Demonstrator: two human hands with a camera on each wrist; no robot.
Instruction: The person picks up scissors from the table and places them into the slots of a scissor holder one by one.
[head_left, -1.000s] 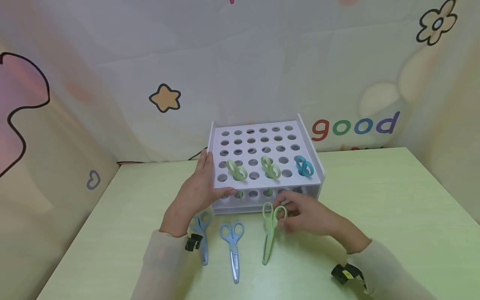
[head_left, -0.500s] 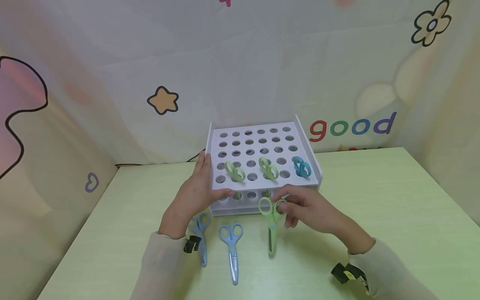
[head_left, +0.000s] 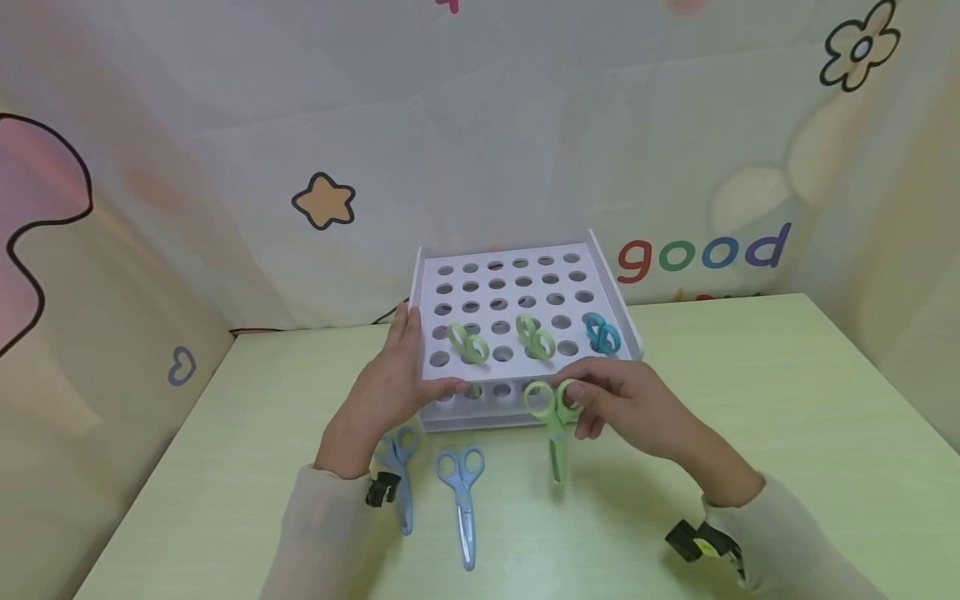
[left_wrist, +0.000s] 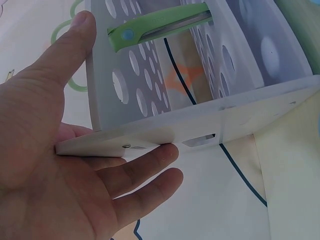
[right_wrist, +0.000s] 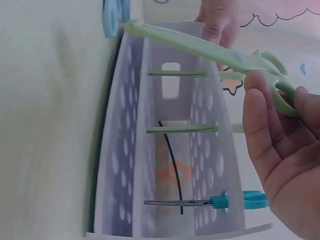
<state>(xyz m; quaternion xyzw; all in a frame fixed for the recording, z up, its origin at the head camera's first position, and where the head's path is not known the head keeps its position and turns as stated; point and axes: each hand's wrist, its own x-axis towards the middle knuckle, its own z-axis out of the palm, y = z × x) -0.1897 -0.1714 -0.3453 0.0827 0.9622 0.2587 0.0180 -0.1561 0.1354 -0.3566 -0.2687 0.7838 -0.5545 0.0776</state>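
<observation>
My left hand (head_left: 386,383) grips the left side of a white two-tier rack (head_left: 517,369) full of round holes, thumb at the front edge and fingers along the outer panel. My right hand (head_left: 630,408) pinches one handle ring of light green scissors (head_left: 557,433), which hang tips-down before the rack. In the right wrist view these scissors (right_wrist: 195,45) cross in front of the rack. Two green scissors (head_left: 468,343) (head_left: 536,339) and teal scissors (head_left: 603,335) stand in the rack's holes, handles on top. Their blades reach the lower tier.
Blue scissors (head_left: 466,517) lie on the pale green table (head_left: 720,400) in front of the rack. A second blue pair (head_left: 406,492) lies beside the left wrist, partly covered by it. Behind the rack hangs a printed cloth (head_left: 487,150).
My right hand has lifted the green scissors off the table, moving them up and slightly right toward the rack's front. My left hand keeps its place on the rack.
</observation>
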